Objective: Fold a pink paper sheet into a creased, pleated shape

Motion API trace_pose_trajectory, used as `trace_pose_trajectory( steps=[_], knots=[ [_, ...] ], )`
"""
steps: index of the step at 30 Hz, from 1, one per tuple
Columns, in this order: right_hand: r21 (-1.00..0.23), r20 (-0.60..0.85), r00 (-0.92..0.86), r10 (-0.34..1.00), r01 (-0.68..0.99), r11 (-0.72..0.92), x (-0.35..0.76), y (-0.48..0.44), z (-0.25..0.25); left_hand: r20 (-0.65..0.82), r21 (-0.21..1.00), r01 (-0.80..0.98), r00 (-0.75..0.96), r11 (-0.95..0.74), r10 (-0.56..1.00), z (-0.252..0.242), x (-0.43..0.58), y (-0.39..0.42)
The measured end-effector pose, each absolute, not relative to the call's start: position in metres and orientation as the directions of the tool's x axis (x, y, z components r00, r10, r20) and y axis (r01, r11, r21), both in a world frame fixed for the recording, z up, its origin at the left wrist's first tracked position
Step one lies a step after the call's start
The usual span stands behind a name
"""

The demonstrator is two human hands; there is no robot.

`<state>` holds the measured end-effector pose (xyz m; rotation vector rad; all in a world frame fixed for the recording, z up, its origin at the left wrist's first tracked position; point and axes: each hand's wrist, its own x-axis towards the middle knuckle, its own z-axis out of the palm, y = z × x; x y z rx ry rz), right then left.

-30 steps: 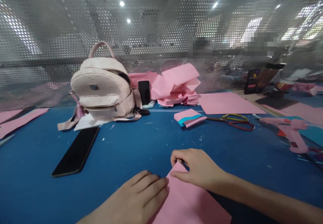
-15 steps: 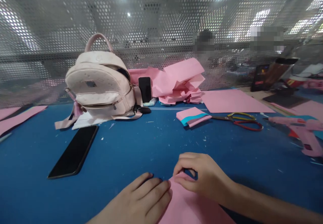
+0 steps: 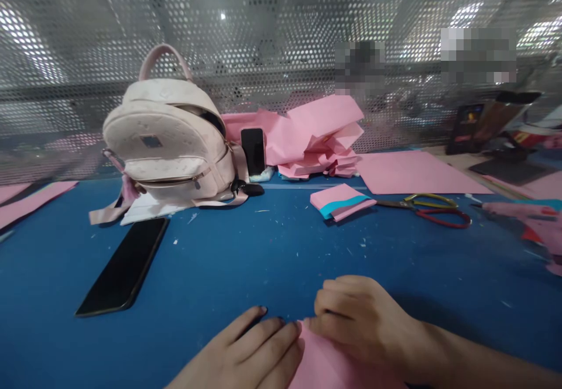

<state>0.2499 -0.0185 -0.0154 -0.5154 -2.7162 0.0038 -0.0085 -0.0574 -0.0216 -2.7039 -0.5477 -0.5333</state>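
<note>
A sheet of pink paper [image 3: 324, 358] lies at the bottom centre, partly covered by both hands. My left hand [image 3: 252, 351] rests flat with fingers stretched out, its fingertips on the sheet's left edge. Curled over the far edge of the same sheet, my right hand [image 3: 362, 319] has its thumb and fingers closed on the paper beside the left fingertips. The paper's far edge is mostly hidden under the right hand. Beyond the hands is a small folded pink paper piece [image 3: 342, 200] with a blue stripe.
Scissors [image 3: 432, 207] and a pink glue gun [image 3: 527, 216] lie at the right. A black phone [image 3: 125, 266] lies at the left, in front of a pale backpack [image 3: 169, 137]. A second phone [image 3: 253, 152] leans near crumpled pink paper [image 3: 316, 134]. Perforated metal mesh [image 3: 281, 32] stands behind.
My right hand has come down onto the paper's far edge, and its fingers have closed over the corner it was pinching. My left hand stays nearly in place. The view has shifted slightly.
</note>
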Motion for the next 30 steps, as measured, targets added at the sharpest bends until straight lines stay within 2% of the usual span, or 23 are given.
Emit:
trace_pose_trajectory(
  steps=[14, 23, 30],
  knots=[
    [-0.146, 0.356, -0.876, 0.325, 0.291, 0.946, 0.251, -0.017, -0.006, 0.414, -0.271, 0.418, 0.864, -0.867, 0.287, -0.019, -0.009, -0.056],
    [-0.103, 0.338, -0.905, 0.259, 0.239, 0.966, 0.253, -0.012, -0.001, 0.406, -0.26, 0.414, 0.867, -0.872, 0.29, -0.019, -0.011, -0.056],
    [-0.197, 0.303, -0.909, 0.288, 0.236, 0.952, 0.256, -0.01, -0.001, 0.395, -0.281, 0.414, 0.872, -0.866, 0.289, -0.021, -0.011, -0.055]
  ],
)
